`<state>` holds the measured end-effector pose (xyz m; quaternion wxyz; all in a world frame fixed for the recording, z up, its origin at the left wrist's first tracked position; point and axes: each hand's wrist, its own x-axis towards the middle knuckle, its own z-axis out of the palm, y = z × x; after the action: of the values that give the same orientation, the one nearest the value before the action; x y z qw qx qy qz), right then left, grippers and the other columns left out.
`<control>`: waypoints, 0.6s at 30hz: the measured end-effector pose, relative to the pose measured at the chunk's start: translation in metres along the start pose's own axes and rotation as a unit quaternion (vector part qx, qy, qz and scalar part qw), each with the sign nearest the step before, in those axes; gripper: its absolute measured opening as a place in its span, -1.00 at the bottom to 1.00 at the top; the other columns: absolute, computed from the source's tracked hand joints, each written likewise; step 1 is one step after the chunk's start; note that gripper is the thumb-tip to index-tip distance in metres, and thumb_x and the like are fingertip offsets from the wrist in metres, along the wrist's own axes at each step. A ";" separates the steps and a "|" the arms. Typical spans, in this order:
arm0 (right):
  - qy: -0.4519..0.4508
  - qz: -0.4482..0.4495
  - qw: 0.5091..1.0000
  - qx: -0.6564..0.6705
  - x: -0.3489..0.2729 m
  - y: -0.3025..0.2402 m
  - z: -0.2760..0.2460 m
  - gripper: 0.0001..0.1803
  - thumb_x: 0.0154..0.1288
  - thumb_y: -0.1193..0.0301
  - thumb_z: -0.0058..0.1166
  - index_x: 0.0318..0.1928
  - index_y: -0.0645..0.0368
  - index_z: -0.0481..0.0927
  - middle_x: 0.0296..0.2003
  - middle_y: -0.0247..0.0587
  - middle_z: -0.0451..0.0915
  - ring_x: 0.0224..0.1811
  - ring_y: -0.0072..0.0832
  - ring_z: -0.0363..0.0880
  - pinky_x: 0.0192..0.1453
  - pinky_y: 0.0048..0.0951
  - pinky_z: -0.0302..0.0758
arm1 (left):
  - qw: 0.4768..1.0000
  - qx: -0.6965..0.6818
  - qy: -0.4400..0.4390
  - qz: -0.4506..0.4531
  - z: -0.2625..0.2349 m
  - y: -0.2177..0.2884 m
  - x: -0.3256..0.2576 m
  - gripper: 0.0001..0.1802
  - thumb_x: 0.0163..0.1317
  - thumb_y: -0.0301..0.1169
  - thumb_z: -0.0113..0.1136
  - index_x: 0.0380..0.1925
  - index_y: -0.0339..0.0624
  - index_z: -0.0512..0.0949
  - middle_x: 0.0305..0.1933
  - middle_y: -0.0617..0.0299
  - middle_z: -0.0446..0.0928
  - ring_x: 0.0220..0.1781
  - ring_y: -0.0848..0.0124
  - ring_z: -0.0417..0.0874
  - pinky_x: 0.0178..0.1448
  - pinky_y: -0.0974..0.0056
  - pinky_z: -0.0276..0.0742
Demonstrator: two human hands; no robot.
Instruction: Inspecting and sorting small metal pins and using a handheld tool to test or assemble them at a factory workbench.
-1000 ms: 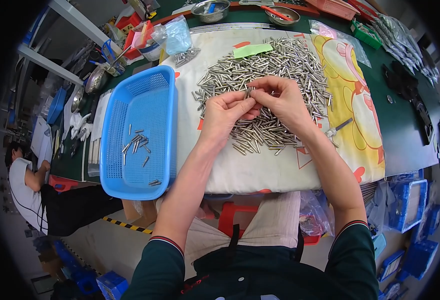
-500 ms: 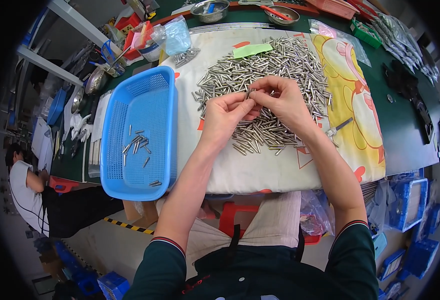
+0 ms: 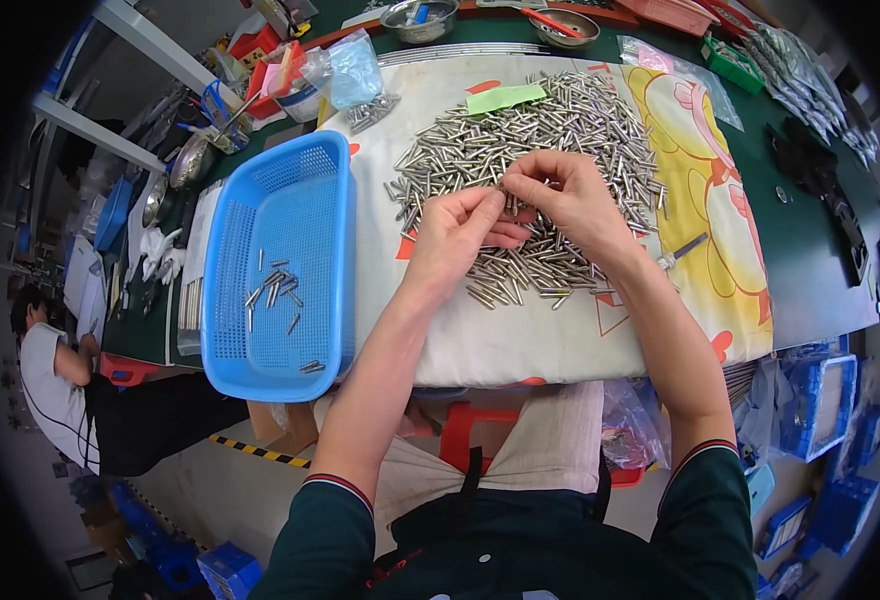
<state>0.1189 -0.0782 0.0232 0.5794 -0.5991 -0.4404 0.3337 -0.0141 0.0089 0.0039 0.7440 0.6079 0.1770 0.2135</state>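
Note:
My left hand [image 3: 453, 235] and my right hand [image 3: 572, 200] meet over a heap of short metal pins [image 3: 520, 265] on a patterned cloth. Thumb and fingers of each hand pinch together around a small metal pin, mostly hidden by the fingertips. The left hand's lower fingers curl loosely beneath. To the left stands a blue plastic basket [image 3: 345, 260] with perforated walls; several metal pins [image 3: 278, 285] lie scattered on its bottom. A pale green paper slip [image 3: 505, 99] rests on the far side of the heap.
A rod-like tool [image 3: 682, 252] lies on the cloth [image 3: 500, 350] right of the heap. Metal bowls [image 3: 420, 22] and a bagged batch of parts [image 3: 360, 85] stand along the back. At far left another person [image 3: 55, 370] sits; blue crates [image 3: 815, 410] are at lower right.
The fingertips have shifted slightly at the pinch, and the left hand's lower fingers have opened out a little. The pin between the hands shows less than before.

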 end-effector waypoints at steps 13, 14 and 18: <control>-0.027 0.053 0.998 0.022 0.001 -0.003 -0.006 -0.77 0.18 0.36 0.06 -0.32 0.29 0.62 -0.54 -0.39 0.53 -0.51 -0.72 0.38 -0.42 -0.65 0.32 | 0.999 0.003 -0.034 -0.035 -0.004 0.003 -0.002 -0.80 0.24 -0.43 0.04 -0.34 -0.39 0.53 -0.38 0.05 0.60 -0.40 0.44 0.63 -0.31 0.43 0.58; -0.027 0.053 0.998 0.022 0.001 -0.002 -0.008 -0.77 0.18 0.36 0.06 -0.32 0.29 0.62 -0.54 -0.39 0.53 -0.51 -0.72 0.38 -0.42 -0.65 0.32 | 0.999 0.002 -0.035 -0.038 -0.004 0.002 -0.002 -0.80 0.24 -0.43 0.05 -0.35 -0.39 0.53 -0.38 0.05 0.60 -0.40 0.44 0.63 -0.31 0.44 0.58; -0.046 0.079 0.994 0.056 0.004 0.003 -0.012 -0.73 0.21 0.30 0.04 -0.31 0.28 0.64 -0.55 -0.41 0.53 -0.57 -0.74 0.30 -0.49 -0.67 0.23 | 0.998 -0.001 -0.037 -0.043 -0.002 0.003 -0.002 -0.81 0.24 -0.43 0.05 -0.35 -0.38 0.54 -0.38 0.05 0.60 -0.41 0.44 0.63 -0.31 0.44 0.57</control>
<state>0.1320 -0.0787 0.0220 0.5634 -0.5826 -0.3985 0.4294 -0.0171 0.0104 0.0064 0.7590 0.6066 0.1752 0.1592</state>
